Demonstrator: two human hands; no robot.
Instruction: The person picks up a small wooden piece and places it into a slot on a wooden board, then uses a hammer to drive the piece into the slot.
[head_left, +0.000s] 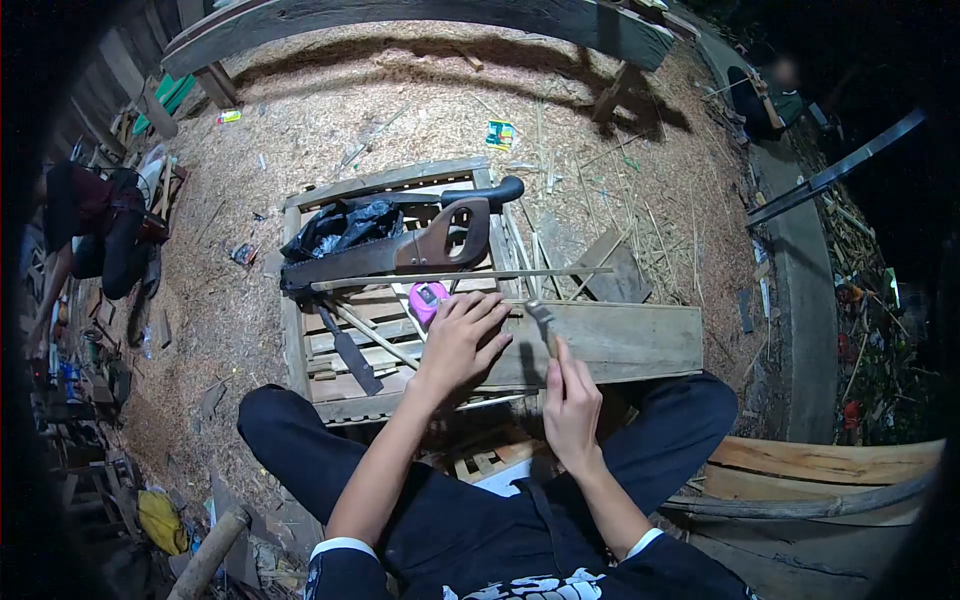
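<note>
My right hand (573, 405) is closed round the handle of a small hammer (542, 318), its head over the upper edge of a grey wooden board (630, 342). Fingers spread, my left hand (460, 340) lies on the left end of that board; whether something small is under its fingertips cannot be made out. A pink tape measure (428, 300) sits just beyond my left hand. The board rests on a slatted wooden crate (294, 340). Farther up the crate lie a handsaw (400, 250), a black plastic bag (350, 228) and a dark flat tool (352, 360).
A wooden bench (420, 28) spans the far side above ground strewn with shavings. One person (105, 220) is at the left, another (775, 100) at the upper right. Long planks (820, 465) lie at the lower right. A log end (210, 555) stands at the lower left.
</note>
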